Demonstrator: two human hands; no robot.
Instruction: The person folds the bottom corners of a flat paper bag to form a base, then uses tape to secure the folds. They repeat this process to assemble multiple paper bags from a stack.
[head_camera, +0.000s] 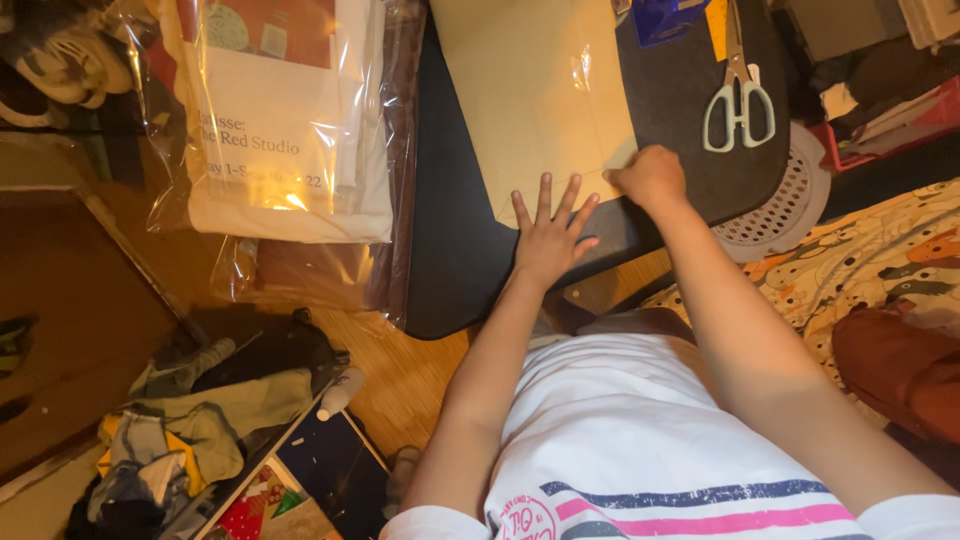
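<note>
The left hand (548, 232) is lying flat, fingers spread wide, pressing down on the near edge of a tan sheet of card (535, 95) and partly on the dark table (460, 260) beneath it. Just beside it, the right hand (650, 176) is curling into a loose fist at the sheet's near right corner; whether it is pinching the corner or gripping something small, I cannot tell. The two hands are sitting close but not touching. The card, with a strip of clear tape glinting on it, is covering the middle of the table and running off toward the far edge. Over by the table's far right edge, white-handled scissors (738, 95) are lying with blades pointing away, well apart from both hands, and a blue packet (662, 18) is showing near them at the far edge. Off the table's left edge, a clear plastic bag (285, 130) holding folded white cloth is leaning, and a heap of clothes (200, 420) is lying on the wooden floor below.
</note>
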